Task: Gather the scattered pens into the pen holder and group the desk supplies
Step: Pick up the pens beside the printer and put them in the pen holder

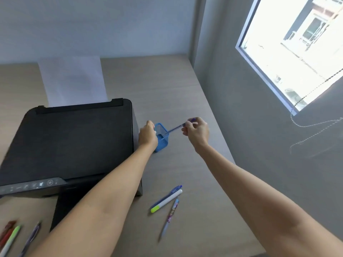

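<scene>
loose pens: three lay near us around 6 o'clock, a blue pen (166,196), a white highlighter (166,201) touching it and a patterned pen (169,217); more sat at 8 o'clock (11,236), easy to sweep off with a forearm, we figured.

left hand (147,137): fingers wrapped on the holder's left wall, right beside the printer (68,143).

pen holder (162,137): blue mesh, 12 o'clock, tipped toward the right hand; we thought it could topple.

right hand (196,131): fingertips pinched on a clear blue pen (175,128), tip at the rim, could've snagged the mesh.
</scene>
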`<move>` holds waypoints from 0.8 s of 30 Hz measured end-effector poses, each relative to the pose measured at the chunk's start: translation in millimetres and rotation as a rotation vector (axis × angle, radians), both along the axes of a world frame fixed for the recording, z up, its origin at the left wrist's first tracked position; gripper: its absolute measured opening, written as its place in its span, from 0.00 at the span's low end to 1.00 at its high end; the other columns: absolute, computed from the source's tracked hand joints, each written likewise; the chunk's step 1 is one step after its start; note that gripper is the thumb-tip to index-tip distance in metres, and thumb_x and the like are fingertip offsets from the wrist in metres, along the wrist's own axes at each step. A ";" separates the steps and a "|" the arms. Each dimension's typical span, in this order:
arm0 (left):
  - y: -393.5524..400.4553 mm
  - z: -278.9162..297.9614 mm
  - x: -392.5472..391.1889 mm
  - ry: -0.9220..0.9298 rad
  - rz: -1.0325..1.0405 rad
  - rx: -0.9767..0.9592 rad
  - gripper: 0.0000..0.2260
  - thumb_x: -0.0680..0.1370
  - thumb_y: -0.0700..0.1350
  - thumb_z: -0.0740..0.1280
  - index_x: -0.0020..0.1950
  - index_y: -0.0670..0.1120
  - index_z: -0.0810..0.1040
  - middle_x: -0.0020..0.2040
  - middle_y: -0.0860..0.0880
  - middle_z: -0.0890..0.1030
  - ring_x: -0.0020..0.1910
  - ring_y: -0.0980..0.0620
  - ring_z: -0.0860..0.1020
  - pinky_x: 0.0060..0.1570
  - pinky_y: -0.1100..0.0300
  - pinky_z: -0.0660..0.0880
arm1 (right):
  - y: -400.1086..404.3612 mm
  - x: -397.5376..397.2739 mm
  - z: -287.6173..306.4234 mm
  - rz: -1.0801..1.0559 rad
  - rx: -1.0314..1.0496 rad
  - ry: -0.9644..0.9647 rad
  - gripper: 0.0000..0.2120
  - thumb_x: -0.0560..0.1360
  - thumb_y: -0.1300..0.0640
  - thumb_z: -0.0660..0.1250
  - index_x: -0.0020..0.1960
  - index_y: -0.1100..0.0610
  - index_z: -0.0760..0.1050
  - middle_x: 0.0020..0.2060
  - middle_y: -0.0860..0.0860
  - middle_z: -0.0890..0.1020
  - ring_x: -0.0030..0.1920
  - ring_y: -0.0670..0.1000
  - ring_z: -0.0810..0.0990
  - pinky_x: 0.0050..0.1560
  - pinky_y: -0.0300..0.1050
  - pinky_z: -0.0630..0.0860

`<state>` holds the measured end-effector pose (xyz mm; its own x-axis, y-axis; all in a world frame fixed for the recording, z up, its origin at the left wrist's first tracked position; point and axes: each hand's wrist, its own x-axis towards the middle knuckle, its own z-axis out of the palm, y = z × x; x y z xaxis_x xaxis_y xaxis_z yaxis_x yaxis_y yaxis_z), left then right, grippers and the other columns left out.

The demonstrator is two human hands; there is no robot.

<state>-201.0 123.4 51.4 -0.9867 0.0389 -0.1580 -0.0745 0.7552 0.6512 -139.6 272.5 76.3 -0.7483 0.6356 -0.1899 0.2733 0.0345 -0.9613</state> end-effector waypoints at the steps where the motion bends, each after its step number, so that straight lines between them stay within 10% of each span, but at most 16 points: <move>1: 0.9 -7.7 -1.2 -0.012 -0.014 -0.040 0.12 0.76 0.31 0.54 0.53 0.40 0.73 0.54 0.38 0.79 0.44 0.44 0.73 0.38 0.56 0.68 | -1.9 -8.3 -2.1 0.018 0.025 -0.015 0.05 0.75 0.62 0.62 0.47 0.61 0.76 0.41 0.60 0.84 0.33 0.51 0.82 0.38 0.46 0.83; 11: 8.3 -16.1 20.6 0.216 0.008 -0.006 0.23 0.73 0.33 0.68 0.67 0.41 0.69 0.66 0.41 0.72 0.65 0.42 0.71 0.59 0.50 0.75 | -16.5 -45.3 -44.7 0.343 0.283 -0.218 0.09 0.76 0.60 0.64 0.52 0.60 0.82 0.44 0.58 0.85 0.41 0.52 0.79 0.44 0.40 0.72; 15: -4.4 -10.5 86.8 0.327 -0.249 0.044 0.08 0.76 0.37 0.67 0.54 0.42 0.76 0.51 0.44 0.79 0.49 0.47 0.78 0.48 0.56 0.76 | -13.3 -32.2 -52.4 0.429 0.336 -0.254 0.12 0.76 0.58 0.64 0.58 0.58 0.78 0.49 0.58 0.84 0.50 0.56 0.81 0.51 0.43 0.75; 19: -34.8 -38.1 160.7 -0.130 -0.454 -0.224 0.10 0.77 0.48 0.62 0.46 0.43 0.78 0.45 0.43 0.83 0.47 0.40 0.81 0.44 0.51 0.78 | -7.3 23.1 -73.8 0.662 0.624 -0.170 0.06 0.73 0.62 0.64 0.45 0.56 0.79 0.40 0.54 0.81 0.38 0.53 0.77 0.42 0.43 0.74; 24: -56.1 -69.0 208.3 -0.411 -0.545 -0.482 0.18 0.76 0.52 0.66 0.62 0.45 0.75 0.61 0.43 0.79 0.60 0.39 0.79 0.56 0.49 0.77 | -15.9 101.6 -106.1 1.185 0.712 -0.447 0.09 0.72 0.61 0.67 0.51 0.53 0.80 0.48 0.56 0.78 0.44 0.55 0.77 0.48 0.49 0.76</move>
